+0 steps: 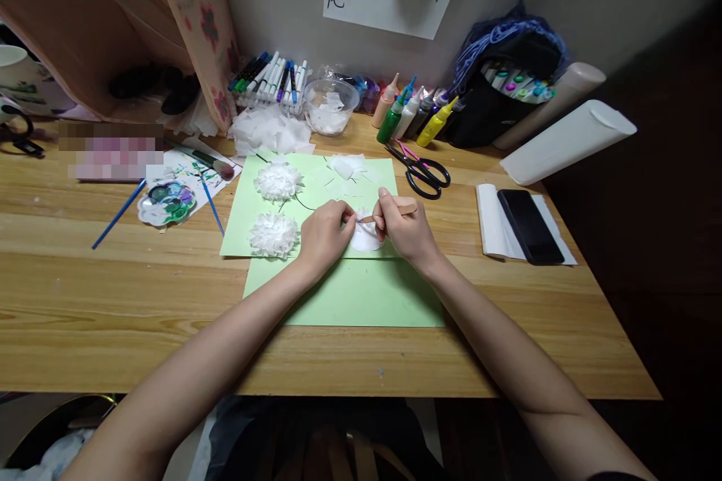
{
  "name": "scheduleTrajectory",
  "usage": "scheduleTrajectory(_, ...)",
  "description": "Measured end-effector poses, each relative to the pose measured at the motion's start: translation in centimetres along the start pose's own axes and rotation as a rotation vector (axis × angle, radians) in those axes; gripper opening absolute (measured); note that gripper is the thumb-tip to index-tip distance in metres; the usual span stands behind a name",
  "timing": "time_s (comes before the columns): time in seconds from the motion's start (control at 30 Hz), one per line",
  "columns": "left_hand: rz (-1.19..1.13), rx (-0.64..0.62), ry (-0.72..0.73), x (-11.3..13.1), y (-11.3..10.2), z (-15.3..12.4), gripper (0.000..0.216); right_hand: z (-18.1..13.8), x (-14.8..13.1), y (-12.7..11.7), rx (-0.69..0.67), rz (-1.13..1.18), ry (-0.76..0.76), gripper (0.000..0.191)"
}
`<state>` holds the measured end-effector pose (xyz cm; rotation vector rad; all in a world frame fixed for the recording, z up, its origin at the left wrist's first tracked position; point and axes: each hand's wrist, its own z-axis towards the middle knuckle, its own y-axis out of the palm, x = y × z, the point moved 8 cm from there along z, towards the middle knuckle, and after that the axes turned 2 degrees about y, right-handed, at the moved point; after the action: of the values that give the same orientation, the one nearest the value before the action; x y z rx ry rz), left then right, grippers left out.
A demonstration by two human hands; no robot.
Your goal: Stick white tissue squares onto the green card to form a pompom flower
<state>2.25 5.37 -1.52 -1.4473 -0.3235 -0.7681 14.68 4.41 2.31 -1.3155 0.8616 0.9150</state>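
My left hand (326, 231) is curled, its fingertips pinched on white tissue paper (365, 239) that lies on a light green sheet (248, 199). My right hand (404, 229) is closed round a tan wooden stick (403, 207) whose tip meets the tissue between both hands. Two finished white tissue flowers sit to the left on the same sheet, one (278, 181) farther back, one (274, 234) nearer. Loose white tissue squares (345, 165) lie at the sheet's far edge. A second green sheet (361, 297) lies under my wrists.
Black scissors (420, 173) lie right of the sheet. Paint bottles (411, 116), a clear bowl (331, 105) and markers (271, 79) line the wall. A paint palette (166, 203) and blue brushes (118, 214) are left; a black phone (529, 225) on white paper is right.
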Motion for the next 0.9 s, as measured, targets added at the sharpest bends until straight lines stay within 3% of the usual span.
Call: scheduleTrajectory(0.9,-0.003,-0.016,0.021,0.21,0.05,-0.08,0.015,0.29,0.8,-0.02,0.053,0.023,0.036,0.057)
